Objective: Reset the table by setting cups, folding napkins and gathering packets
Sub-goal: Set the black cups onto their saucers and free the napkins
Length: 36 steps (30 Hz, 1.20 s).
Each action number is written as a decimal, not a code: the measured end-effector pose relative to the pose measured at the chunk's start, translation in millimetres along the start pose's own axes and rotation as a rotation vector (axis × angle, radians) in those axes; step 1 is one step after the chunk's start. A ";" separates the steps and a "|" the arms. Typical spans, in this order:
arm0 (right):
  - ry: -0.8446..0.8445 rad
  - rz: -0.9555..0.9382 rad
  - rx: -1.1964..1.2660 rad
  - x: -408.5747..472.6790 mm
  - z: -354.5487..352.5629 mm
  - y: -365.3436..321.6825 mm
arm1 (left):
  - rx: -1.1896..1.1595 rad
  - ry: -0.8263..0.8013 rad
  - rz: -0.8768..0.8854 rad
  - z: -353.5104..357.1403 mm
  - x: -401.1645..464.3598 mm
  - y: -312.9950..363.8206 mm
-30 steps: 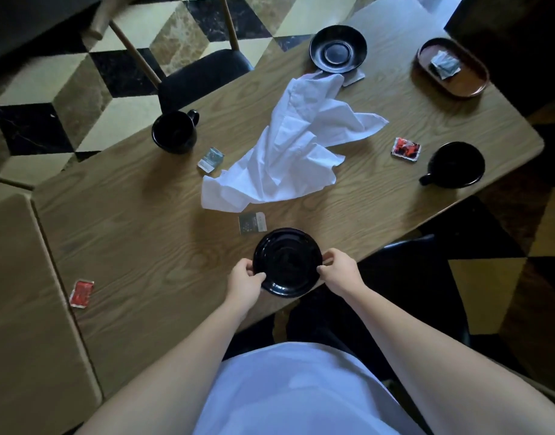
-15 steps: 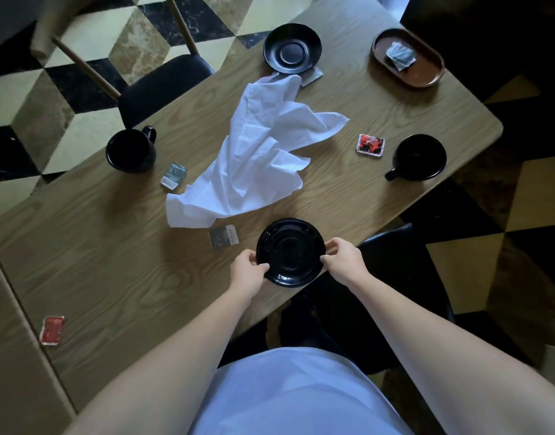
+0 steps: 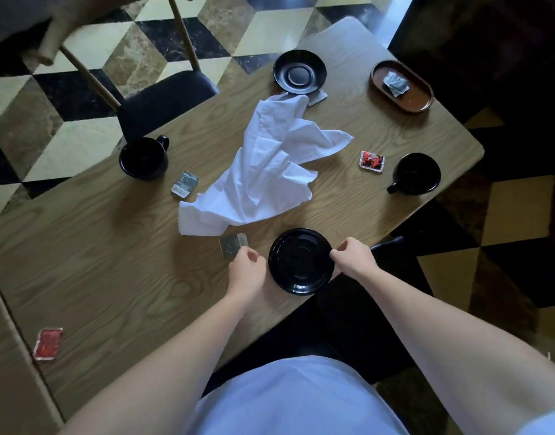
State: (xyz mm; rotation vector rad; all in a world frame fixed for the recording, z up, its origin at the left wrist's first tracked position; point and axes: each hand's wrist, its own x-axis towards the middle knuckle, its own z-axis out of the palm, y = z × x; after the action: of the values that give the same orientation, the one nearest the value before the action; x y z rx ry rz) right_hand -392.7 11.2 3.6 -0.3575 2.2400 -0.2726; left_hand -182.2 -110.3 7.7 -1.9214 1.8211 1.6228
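Observation:
A black saucer (image 3: pixel 301 262) lies at the near edge of the wooden table (image 3: pixel 113 246). My right hand (image 3: pixel 353 257) pinches its right rim. My left hand (image 3: pixel 246 271) hovers just off its left rim, fingers loosely curled and holding nothing. A crumpled white napkin (image 3: pixel 270 171) sprawls mid-table. One black cup (image 3: pixel 144 158) stands at the left, another black cup (image 3: pixel 416 174) at the right. A second saucer (image 3: pixel 299 70) sits at the far side. Loose packets: grey (image 3: pixel 184 183), grey (image 3: pixel 234 244) by my left fingers, red (image 3: pixel 372 160), red (image 3: pixel 47 343).
A brown oval tray (image 3: pixel 420 103) at the far right corner holds grey packets (image 3: pixel 395 83). Another packet (image 3: pixel 318 97) pokes out beside the far saucer. A chair (image 3: pixel 166 98) stands at the far side, a dark chair seat (image 3: pixel 395 255) under my right arm.
My left hand has come off the saucer's left rim and shifted slightly left. My right hand still grips the right rim. The view has swung left and back.

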 end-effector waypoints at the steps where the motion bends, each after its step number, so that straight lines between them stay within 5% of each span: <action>1: 0.030 -0.017 -0.016 -0.4 -2.7 -7.5 | -0.029 0.010 0.049 -5.6 3.3 7.8; 11: 0.131 -0.178 0.170 50.9 -65.6 -130.6 | -0.195 0.073 0.195 -50.3 72.5 142.8; 22: 0.140 -0.139 0.671 240.2 -130.8 -254.7 | -0.199 0.254 0.087 -55.2 240.4 251.5; 36: 0.285 -0.182 0.363 356.5 -166.6 -278.2 | -0.019 0.189 0.152 11.6 374.0 339.9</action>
State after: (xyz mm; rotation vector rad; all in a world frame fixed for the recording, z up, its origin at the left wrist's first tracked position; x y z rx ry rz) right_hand -694.8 -359.3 -57.6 -0.3415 2.3734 -0.8607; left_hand -530.1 -473.2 -46.7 -2.0540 2.0761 1.5510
